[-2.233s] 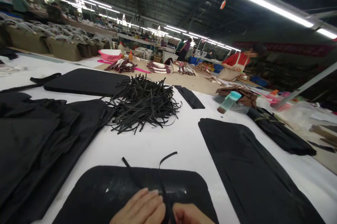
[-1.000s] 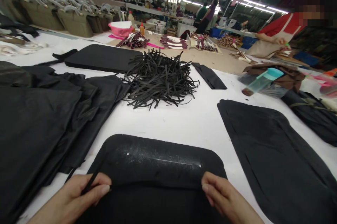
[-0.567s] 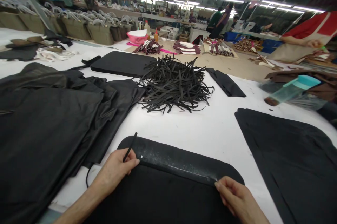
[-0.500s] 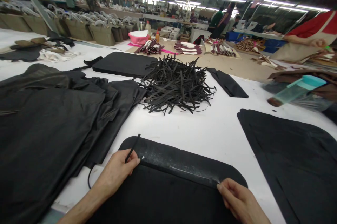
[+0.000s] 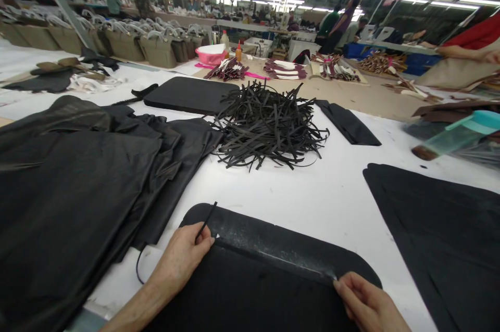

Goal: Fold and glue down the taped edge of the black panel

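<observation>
Both hands near side, over a black panel with rounded far corners (image 5: pixel 281 241); I see it lying on the white-covered surface (image 5: pixel 328 196), near centre. Across it, a matte black sheet (image 5: pixel 258 290), its far edge running between the hands. Left hand (image 5: pixel 187 254): thumb and forefinger pinched at the edge's left end, beside a small white triangular mark (image 5: pixel 217 236); a narrow flat black strip (image 5: pixel 206 221) caught in the fingers, its tip sticking up. Right hand (image 5: pixel 367 303): thumb and forefinger pinching the edge's right end. I log a tangled heap of thin black strips (image 5: pixel 269 126) farther off, draped black cloth pieces (image 5: pixel 78 191) left, a broad black fabric panel (image 5: pixel 441 217) right. Far right, a clear bottle with a turquoise lid (image 5: pixel 453 139), tilted.
</observation>
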Action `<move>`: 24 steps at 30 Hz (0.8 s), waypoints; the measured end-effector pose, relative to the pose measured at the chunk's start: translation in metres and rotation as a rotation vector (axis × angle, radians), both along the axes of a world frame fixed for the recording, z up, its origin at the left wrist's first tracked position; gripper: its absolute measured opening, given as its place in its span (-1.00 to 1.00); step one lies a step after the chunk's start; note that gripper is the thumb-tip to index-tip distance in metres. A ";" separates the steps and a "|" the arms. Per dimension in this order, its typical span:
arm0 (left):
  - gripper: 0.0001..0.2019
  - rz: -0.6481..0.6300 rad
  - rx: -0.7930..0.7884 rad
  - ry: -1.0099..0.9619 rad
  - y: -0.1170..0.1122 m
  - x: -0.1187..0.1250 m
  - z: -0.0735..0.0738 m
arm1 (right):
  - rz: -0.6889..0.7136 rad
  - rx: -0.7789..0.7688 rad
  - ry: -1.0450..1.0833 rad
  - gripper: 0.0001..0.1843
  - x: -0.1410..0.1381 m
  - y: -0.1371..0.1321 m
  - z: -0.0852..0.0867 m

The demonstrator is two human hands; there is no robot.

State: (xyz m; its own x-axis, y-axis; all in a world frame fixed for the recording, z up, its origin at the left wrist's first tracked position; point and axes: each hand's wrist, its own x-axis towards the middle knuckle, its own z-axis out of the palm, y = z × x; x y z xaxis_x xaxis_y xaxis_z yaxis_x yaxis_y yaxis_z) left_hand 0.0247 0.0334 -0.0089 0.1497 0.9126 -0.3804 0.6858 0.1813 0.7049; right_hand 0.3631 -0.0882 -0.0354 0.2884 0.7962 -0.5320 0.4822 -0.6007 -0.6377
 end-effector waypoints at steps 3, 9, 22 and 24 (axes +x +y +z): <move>-0.83 -0.016 0.005 0.030 0.001 0.001 0.000 | -0.020 0.010 -0.018 -0.55 0.001 0.000 -0.004; -0.83 -0.050 -0.009 0.055 0.003 0.001 0.002 | -0.037 -0.005 0.009 -0.55 0.000 0.000 -0.003; -0.76 -0.087 -0.038 0.054 0.005 0.003 0.009 | -0.059 0.041 -0.056 -0.67 -0.010 0.000 0.011; -0.76 -0.082 -0.036 0.061 0.005 0.003 0.007 | -0.062 0.043 -0.067 -0.69 -0.011 0.000 0.013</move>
